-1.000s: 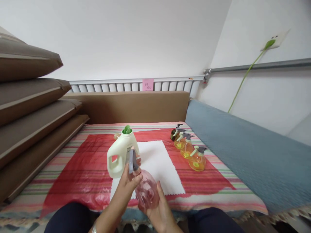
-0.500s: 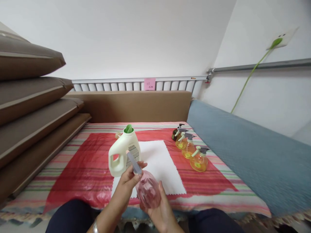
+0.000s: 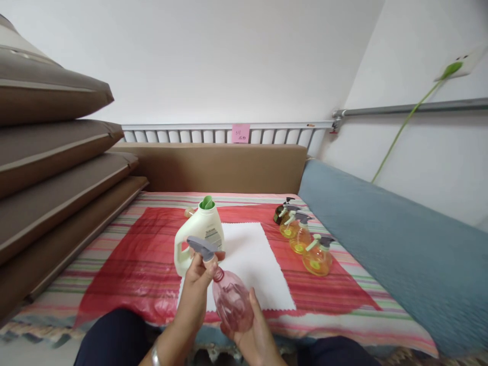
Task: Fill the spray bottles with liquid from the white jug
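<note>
My right hand point(image 3: 254, 333) is wrapped round the belly of a clear pink spray bottle point(image 3: 232, 301), held tilted just above my lap. My left hand point(image 3: 198, 279) pinches the bottle's grey trigger head point(image 3: 201, 247) at the neck; the nozzle points left. Just behind them a cream detergent jug point(image 3: 198, 235) with a green spout stands upright on a white cloth point(image 3: 249, 259). The cloth lies on a red plastic sheet point(image 3: 129, 254) over a striped cover.
Several orange spray bottles point(image 3: 305, 239) stand in a row at the right of the red sheet, beside a blue-grey cushion point(image 3: 385, 244). Brown cushions point(image 3: 57, 168) are stacked at the left. A radiator point(image 3: 229, 134) and a tan backrest run along the far wall.
The grey trigger head has turned in my left hand, from pointing up to pointing left. The pink bottle stays in my right hand. The camera has shifted slightly left.
</note>
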Tool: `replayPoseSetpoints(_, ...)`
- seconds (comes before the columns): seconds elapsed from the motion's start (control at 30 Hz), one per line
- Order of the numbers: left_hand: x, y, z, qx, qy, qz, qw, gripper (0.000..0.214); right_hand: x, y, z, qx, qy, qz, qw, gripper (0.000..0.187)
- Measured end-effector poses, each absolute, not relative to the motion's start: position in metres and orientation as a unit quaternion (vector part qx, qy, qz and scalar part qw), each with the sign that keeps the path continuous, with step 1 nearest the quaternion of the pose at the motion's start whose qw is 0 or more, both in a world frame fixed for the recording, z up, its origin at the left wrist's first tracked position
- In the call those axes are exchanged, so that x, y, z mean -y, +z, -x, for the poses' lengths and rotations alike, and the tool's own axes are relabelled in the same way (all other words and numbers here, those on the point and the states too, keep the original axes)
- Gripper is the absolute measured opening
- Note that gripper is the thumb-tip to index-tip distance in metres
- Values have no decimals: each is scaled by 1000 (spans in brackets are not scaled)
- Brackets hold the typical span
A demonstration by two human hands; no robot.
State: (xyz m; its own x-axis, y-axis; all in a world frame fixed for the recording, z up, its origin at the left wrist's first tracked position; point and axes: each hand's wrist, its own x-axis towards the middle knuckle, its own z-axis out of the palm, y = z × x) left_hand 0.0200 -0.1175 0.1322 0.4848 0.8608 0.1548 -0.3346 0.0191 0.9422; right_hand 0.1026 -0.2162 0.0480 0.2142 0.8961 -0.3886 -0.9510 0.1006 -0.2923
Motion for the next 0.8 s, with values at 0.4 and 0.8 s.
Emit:
replayPoseSetpoints(0.4,76,190,22,-173,657,-371,633,23,223,35,-111,-93,627,273,724,42)
replayPoseSetpoints(0.8,-1,123,18,-305,653,-385,576,26,225,7,-130,-110,639,274,711,51)
